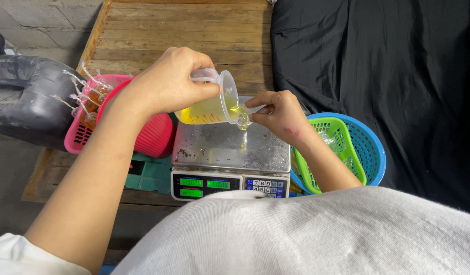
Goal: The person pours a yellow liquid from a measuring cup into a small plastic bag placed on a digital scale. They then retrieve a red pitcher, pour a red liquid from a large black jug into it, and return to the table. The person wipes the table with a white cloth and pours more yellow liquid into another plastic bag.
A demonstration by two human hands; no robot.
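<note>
My left hand (pixel 168 81) grips the handle of a clear plastic measuring cup (pixel 214 104) holding yellow liquid. The cup is tilted to the right, its spout over a small clear plastic bag (pixel 243 118). My right hand (pixel 281 114) pinches that bag's mouth open just under the spout, and some yellow liquid shows inside it. Both hands hover above the steel platform of a digital scale (pixel 230 147), whose green displays and keypad face me.
A pink basket (pixel 74 135) at left holds several tied bags of amber liquid, with a red container (pixel 156 137) beside it. A green basket (pixel 347 147) sits inside a blue one (pixel 372 147) at right. Black cloth (pixel 388 71) covers the right side; wooden boards (pixel 184 25) lie beyond.
</note>
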